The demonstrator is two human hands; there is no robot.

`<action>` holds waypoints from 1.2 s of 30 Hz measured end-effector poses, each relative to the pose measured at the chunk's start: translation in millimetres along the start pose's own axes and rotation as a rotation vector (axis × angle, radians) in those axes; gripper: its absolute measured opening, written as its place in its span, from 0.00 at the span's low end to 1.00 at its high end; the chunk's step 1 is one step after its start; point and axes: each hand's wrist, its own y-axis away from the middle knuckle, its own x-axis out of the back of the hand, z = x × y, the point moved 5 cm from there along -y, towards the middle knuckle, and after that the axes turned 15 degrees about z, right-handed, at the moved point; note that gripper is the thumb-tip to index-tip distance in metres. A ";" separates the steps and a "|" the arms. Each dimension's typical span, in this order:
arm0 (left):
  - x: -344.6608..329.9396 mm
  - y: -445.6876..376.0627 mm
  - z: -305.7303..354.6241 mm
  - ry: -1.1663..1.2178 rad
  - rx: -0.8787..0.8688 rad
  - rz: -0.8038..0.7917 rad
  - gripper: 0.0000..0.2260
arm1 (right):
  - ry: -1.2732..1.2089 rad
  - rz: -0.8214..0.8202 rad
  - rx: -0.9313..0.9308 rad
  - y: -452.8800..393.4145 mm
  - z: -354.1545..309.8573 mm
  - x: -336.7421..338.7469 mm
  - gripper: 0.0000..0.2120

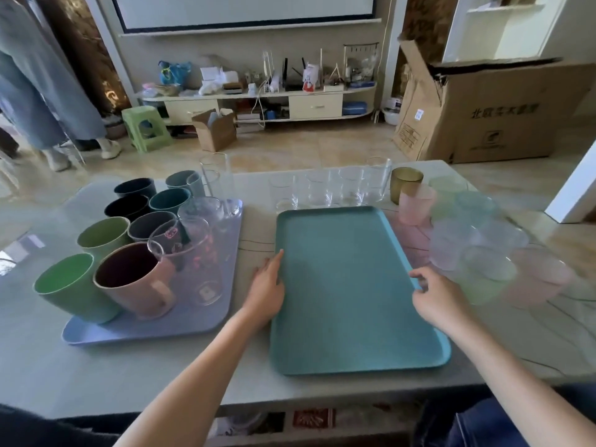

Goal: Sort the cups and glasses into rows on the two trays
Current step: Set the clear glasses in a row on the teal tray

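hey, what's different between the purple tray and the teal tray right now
The purple tray on the left is crowded with coloured cups and clear glasses; the teal tray holds nothing. Nobody touches the purple tray, while the left hand rests on the teal tray's left edge and the right hand grips its right rim. The purple tray sits skewed; the teal one lies nearly square to the table edge. Both are flat rectangles with rounded corners.

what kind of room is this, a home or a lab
Most likely a home living room: a low TV cabinet cluttered with household bits under a wall screen, a green plastic stool and cardboard boxes on a tiled floor, beyond the table.
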 end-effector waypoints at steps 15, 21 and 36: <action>10.7 -26.7 -26.3 0.078 0.075 0.145 0.22 | -0.013 0.095 0.206 -9.5 -91.8 -36.7 0.18; 6.7 -27.2 -29.9 -0.016 -0.006 0.198 0.21 | 0.042 0.090 0.663 -71.3 -216.6 -85.4 0.19; -0.1 -31.3 -33.9 -0.154 -0.043 0.180 0.23 | -0.022 0.036 0.648 -128.0 -260.5 -138.5 0.05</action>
